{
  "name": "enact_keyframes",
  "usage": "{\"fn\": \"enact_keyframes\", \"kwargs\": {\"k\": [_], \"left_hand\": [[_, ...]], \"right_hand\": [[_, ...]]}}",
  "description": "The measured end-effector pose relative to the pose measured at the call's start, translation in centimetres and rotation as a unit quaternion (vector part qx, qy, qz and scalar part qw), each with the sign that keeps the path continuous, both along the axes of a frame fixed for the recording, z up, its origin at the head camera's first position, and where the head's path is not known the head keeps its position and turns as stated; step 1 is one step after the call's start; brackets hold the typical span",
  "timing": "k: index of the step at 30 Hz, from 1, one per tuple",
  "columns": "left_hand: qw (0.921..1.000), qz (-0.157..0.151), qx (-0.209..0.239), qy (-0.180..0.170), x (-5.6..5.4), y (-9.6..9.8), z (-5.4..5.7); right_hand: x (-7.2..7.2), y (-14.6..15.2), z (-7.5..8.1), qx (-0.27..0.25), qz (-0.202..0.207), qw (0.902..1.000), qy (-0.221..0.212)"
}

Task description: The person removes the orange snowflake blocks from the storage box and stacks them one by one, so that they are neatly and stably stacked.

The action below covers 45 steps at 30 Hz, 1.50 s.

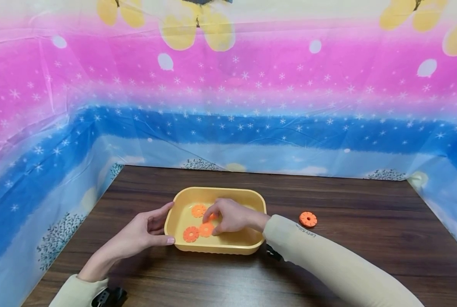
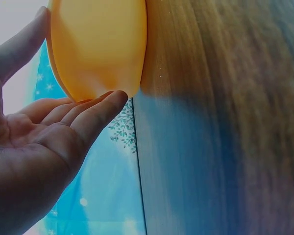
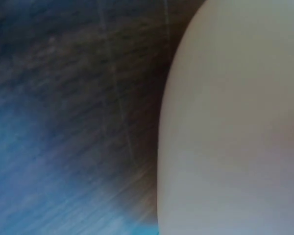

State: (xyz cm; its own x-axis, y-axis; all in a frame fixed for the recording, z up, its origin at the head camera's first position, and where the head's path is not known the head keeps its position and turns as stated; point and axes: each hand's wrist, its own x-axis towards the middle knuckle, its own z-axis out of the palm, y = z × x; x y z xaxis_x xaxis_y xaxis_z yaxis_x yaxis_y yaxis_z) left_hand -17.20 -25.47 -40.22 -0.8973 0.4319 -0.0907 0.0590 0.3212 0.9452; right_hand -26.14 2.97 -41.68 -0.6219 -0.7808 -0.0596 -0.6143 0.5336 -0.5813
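Observation:
A yellow plastic tub (image 1: 220, 247) sits on the table with several orange notched discs inside. My left hand (image 1: 140, 234) holds the tub's left end, thumb at the near corner and fingers at the far one. The left wrist view shows the thumb and fingers of this hand (image 2: 44, 142) against the tub (image 2: 98, 49). Inside the tub, my right hand (image 1: 234, 215) pinches a blurred orange notched disc (image 1: 205, 230) between thumb and fingers. Beside it lie another disc (image 1: 191, 234) and one farther back (image 1: 198, 210). More orange shows behind the fingers, partly hidden.
Right of the tub, a small stack of orange notched discs (image 1: 308, 219) lies on the dark wooden table (image 1: 347, 256). A patterned cloth (image 1: 251, 123) hangs behind the table and along its sides. A blurred pale surface (image 3: 235, 122) fills much of the right wrist view.

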Motion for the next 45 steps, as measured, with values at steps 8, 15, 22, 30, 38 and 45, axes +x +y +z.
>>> {"fn": "enact_keyframes", "kwargs": {"k": [8,15,22,30,38,45], "left_hand": [[1.0000,0.000,0.004,-0.004,0.1,0.0,0.0],[1.0000,-0.007,0.005,0.003,0.1,0.0,0.1],[1.0000,-0.002,-0.001,0.003,0.1,0.0,0.0],[0.9999,-0.008,0.002,0.007,0.1,0.0,0.1],[1.0000,-0.004,0.000,0.000,0.1,0.0,0.0],[1.0000,-0.006,0.002,0.003,0.1,0.0,-0.1]], "right_hand": [[0.0,0.5,0.2,0.003,-0.003,0.9999,-0.015],[-0.1,0.5,0.2,0.013,0.004,0.9998,-0.016],[-0.1,0.6,0.2,-0.006,-0.005,0.9999,-0.012],[0.1,0.7,0.3,-0.036,-0.014,0.9983,-0.044],[-0.1,1.0,0.3,-0.025,-0.003,0.9984,-0.050],[-0.1,1.2,0.4,-0.023,0.006,0.9983,-0.053]]}}
